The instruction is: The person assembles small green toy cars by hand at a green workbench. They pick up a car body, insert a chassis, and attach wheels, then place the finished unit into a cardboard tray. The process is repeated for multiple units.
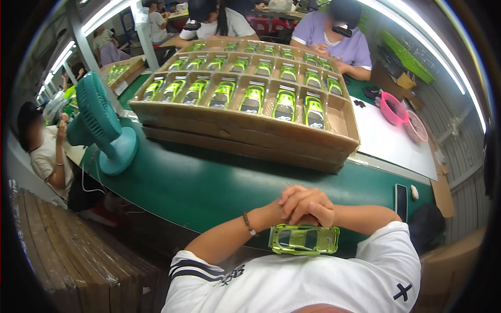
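Note:
In front of my chest, my left hand [288, 202] and my right hand [317, 202] are clasped together with the fingers bent over one another. Both are closed; whether something small lies inside them is hidden. A translucent lime-green toy car body [304, 240] sits just below them, between the hands and my white shirt. Its upper edge is close under my palms, and I cannot tell whether they touch it. Beyond, a large cardboard box [235, 122] with compartments bears rows of green and black toy cars [251, 98], one per filled compartment. Its near right compartment holds no car.
A teal fan [102, 122] stands left on the green table [209, 177]. A phone [401, 202] lies right, with pink baskets [394, 108] farther back on a white board [386, 141]. Two people [334, 41] work across the table; another [49, 151] sits left. Stacked cardboard [68, 250] stands lower left.

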Motion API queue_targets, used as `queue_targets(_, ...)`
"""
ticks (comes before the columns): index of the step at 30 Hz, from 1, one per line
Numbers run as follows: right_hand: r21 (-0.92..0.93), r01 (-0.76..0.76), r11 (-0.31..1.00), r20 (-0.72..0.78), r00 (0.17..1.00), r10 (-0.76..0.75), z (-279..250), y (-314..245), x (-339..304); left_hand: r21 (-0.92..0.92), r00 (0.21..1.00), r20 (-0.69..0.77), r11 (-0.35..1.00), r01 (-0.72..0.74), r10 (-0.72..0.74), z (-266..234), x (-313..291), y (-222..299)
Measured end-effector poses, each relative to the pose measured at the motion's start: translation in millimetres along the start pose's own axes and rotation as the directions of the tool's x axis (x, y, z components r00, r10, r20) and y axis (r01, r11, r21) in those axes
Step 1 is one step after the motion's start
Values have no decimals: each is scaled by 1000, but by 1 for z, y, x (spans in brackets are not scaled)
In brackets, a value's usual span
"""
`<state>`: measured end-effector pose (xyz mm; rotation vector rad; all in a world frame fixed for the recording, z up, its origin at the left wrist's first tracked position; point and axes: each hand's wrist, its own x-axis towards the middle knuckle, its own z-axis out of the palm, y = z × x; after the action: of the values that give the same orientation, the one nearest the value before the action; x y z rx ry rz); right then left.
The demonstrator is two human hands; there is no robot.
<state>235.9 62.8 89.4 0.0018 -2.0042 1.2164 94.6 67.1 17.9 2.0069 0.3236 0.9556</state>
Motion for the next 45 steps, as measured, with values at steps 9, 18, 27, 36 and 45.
queue_targets(9, -103, -56, 993, -213, 977, 33, 21, -8, -18, -399, 970, 227, 900, 175, -87, 10, -33, -37)
queue_targets(18, -146, 0, 989, -100, 995, -14, 13, -20, -20, 270, 975, 57, 937, -222, 214, 16, 7, 35)
queue_targets(27, 32, -93, 995, -85, 992, 95, 13, -18, -8, 497, 892, 11, 772, -396, 451, 33, -14, 6)
queue_targets(36, 17, -73, 997, -98, 992, 75, 14, -22, -9, 508, 906, -167, 822, -258, 388, 50, -20, 16)
queue_targets(45, 121, -134, 984, -162, 975, 153, 17, -22, -2, 314, 921, -259, 927, -205, 291, 31, -5, 54)
